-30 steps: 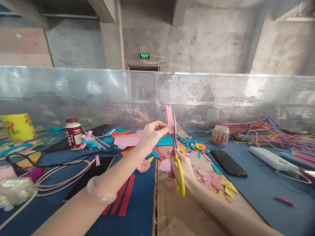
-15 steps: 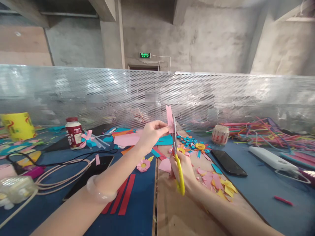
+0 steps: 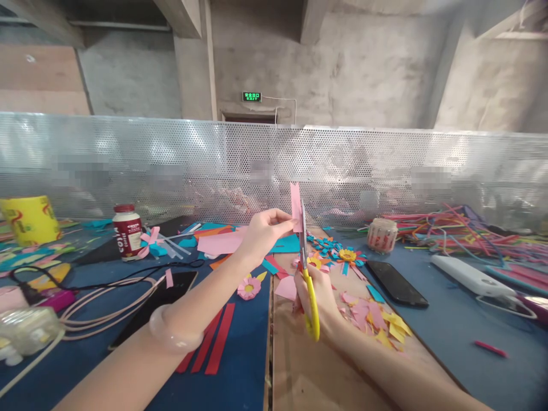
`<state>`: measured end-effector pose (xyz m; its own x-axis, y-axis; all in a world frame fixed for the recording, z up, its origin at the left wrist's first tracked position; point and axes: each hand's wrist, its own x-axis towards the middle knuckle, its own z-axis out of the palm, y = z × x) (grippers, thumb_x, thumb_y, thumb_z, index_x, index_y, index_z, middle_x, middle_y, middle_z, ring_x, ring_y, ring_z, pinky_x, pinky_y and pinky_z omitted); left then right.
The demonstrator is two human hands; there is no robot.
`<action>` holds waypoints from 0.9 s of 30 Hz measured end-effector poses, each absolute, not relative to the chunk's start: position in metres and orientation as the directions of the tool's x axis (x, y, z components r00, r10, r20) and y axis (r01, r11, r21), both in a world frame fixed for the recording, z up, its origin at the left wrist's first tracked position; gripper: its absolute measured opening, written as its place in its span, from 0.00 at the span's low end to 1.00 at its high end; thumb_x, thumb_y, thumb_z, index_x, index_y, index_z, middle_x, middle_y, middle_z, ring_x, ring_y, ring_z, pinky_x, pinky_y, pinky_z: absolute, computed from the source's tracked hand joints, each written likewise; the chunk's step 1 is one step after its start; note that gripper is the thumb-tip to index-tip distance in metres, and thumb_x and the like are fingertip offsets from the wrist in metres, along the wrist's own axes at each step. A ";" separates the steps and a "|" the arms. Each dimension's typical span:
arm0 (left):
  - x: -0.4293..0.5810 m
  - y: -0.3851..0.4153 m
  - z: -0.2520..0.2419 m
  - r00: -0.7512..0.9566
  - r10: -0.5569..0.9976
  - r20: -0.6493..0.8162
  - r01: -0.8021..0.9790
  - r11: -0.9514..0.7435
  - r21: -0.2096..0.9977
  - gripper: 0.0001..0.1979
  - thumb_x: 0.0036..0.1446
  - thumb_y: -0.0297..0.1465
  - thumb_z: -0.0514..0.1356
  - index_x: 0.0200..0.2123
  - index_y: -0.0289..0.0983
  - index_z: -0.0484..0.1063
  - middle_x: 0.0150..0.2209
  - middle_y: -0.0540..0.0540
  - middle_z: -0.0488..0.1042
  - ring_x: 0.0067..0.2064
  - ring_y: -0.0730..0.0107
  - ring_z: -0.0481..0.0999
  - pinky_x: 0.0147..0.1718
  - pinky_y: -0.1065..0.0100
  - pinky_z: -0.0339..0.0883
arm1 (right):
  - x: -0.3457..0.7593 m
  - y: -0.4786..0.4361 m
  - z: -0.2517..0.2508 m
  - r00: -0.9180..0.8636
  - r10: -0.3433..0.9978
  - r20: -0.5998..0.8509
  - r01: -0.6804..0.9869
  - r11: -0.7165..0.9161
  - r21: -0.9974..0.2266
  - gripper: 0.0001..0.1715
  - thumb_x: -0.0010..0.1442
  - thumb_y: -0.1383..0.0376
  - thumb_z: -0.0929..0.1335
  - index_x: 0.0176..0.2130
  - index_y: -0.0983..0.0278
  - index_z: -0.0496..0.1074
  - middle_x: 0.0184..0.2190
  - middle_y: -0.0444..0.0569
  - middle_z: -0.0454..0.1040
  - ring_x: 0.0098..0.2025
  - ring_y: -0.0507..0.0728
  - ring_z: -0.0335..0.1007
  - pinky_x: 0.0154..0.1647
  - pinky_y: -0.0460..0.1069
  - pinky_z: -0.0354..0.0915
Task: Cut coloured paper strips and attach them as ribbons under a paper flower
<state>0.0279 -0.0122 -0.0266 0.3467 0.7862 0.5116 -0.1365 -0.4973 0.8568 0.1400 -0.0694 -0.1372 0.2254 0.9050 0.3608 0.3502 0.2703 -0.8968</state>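
Between the fingertips of my left hand (image 3: 270, 228) is a pink paper strip (image 3: 295, 200), held upright with a notch in its top end. My right hand (image 3: 319, 291) grips yellow-handled scissors (image 3: 313, 308), blades pointing up along the strip's right edge. The blades look nearly together, and I cannot tell whether they touch the paper. Below my left forearm lie a pink paper flower (image 3: 249, 287) and red paper strips (image 3: 220, 339). Pink and yellow paper scraps (image 3: 374, 317) are scattered beside my right wrist, with blue paper flowers (image 3: 329, 246) behind them.
On the right are a black phone (image 3: 397, 283), a glass jar (image 3: 382, 235), a white power strip (image 3: 473, 277) and a heap of coloured sticks (image 3: 454, 231). Leftward stand a brown-and-white bottle (image 3: 127, 231) and a yellow tape roll (image 3: 31, 220). A perforated metal screen (image 3: 188, 160) rises behind.
Both hands stay almost in place. The pink strip's top has turned slightly, and the whole view has shifted a little.
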 end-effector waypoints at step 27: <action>0.019 -0.004 -0.033 0.292 0.804 0.518 -0.156 -0.494 0.855 0.08 0.48 0.35 0.63 0.30 0.38 0.71 0.31 0.48 0.73 0.28 0.72 0.73 0.31 0.67 0.67 | 0.141 -0.066 -0.128 0.356 0.824 0.440 0.045 0.456 -0.889 0.16 0.54 0.53 0.64 0.33 0.63 0.61 0.24 0.41 0.64 0.20 0.48 0.60 0.18 0.44 0.61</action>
<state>0.0193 -0.0041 -0.0335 0.2925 0.8037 0.5182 -0.1563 -0.4944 0.8551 0.1415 -0.0661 -0.1285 0.3558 0.8244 0.4403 0.0446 0.4556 -0.8891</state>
